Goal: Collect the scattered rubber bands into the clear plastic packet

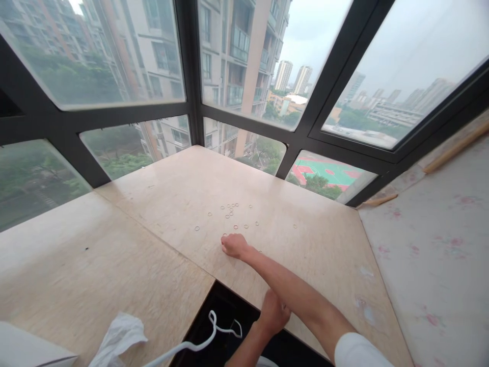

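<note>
Several small thin rings lie scattered on the pale wood-look surface [183, 173], among them a reddish ring [236, 227] and a dark ring [197, 228]. My right hand [234, 246] reaches out over them with its fingers closed, down on the surface. Right at its fingertips shows the edge of another ring [224, 235]; whether the fingers grip it is hidden. Below my right forearm, my left hand [274, 312] is closed with its fingers curled in, partly covered by that forearm. What it holds, if anything, cannot be seen. A lone ring [295, 226] lies off to the right.
A dark recess [217, 300] opens at the surface's near edge, with a white cable [194, 347] across it. Crumpled tissue [122, 334] and a white box [30, 346] are at lower left. Framed windows [244, 120] border the back; a flowered wall [435, 255] stands right.
</note>
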{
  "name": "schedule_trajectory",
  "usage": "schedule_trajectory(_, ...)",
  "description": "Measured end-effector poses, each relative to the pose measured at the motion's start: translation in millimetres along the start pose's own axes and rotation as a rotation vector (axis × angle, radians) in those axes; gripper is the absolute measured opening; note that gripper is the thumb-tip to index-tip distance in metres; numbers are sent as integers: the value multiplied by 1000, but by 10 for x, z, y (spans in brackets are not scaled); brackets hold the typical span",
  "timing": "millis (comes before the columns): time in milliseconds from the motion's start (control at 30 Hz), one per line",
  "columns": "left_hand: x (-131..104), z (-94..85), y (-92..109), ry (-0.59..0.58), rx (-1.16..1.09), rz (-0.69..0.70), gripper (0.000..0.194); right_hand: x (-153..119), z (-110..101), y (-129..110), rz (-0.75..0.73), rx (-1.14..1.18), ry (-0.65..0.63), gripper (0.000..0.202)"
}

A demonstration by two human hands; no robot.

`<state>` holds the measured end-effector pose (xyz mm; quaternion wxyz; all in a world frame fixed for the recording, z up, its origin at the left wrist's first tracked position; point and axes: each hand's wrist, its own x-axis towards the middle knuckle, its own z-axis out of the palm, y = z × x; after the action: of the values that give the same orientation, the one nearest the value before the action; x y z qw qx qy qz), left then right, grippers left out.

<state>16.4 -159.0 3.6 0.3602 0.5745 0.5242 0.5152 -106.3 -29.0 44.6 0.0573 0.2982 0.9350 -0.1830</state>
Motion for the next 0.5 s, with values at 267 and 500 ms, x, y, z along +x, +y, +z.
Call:
schedule_trajectory(267,40,-20,19,-62,85,20,16,-183,-38,109,41,474,-35,4)
schedule_trajectory(500,63,11,2,-53,156,32,13,-684,-140,293,124,1183,22,22)
